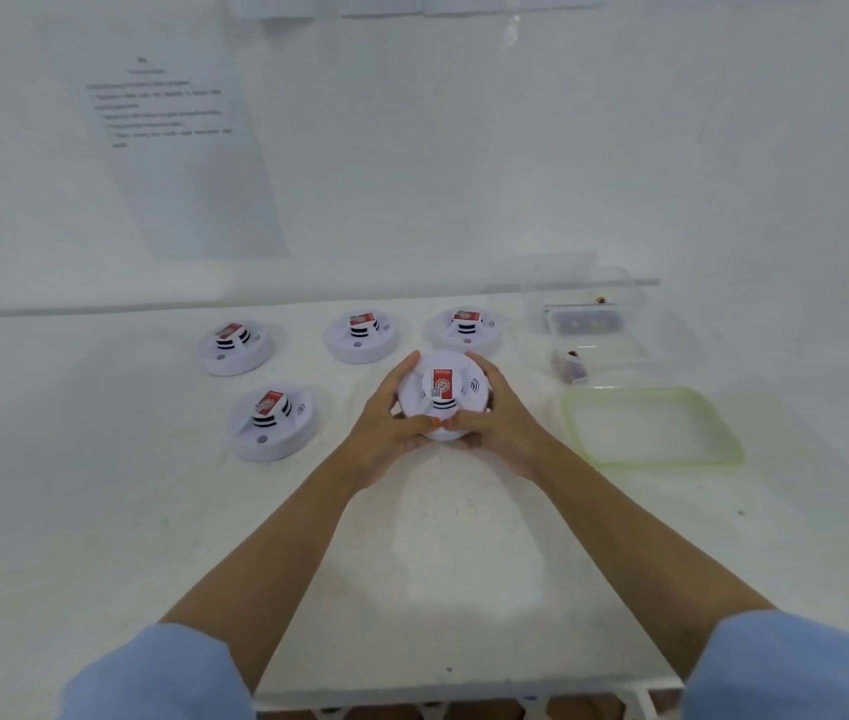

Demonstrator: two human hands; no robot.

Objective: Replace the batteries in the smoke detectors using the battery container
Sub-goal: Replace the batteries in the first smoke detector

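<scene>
Far left on the wall: printed sheet [178, 148], too blurry to read. Below it on the white bench [100, 459], two smoke detectors face up: far-left detector [235, 348] at the back, near-left detector [272, 423] closer in. Both closed up, red label showing. Back-middle detector [362, 335] next along, same deal.

Then the action, dead centre. Left hand [386, 433] curled round the left side of the held detector [443, 392], thumb tucked in at the near edge. Right hand [500, 433] mirroring it on the other side. So both grips clamped on the one unit, thumbs nearly touching. Can't tell whether lifted or resting on the bench. Back-right detector [466, 327] sitting just behind it, untouched.

Looks like the open-it-up step, nothing swapped yet by the look of things. To do it well: lock the base with one grip and twist the top shell with the other, no prying at the seam with thumbnails. Keep it low over the bench in case of a sudden pop. Then flip it over for the battery bay.

Right side: clear battery container [586, 322] at the back, lid off. Dark bits inside, probably batteries but too fuzzy to swear to. Loose dark pieces [570, 366] just in front of it. Green-rimmed lid [661, 462] lying flat nearest, close by the right hand. Handy spot for parking the old cells.
</scene>
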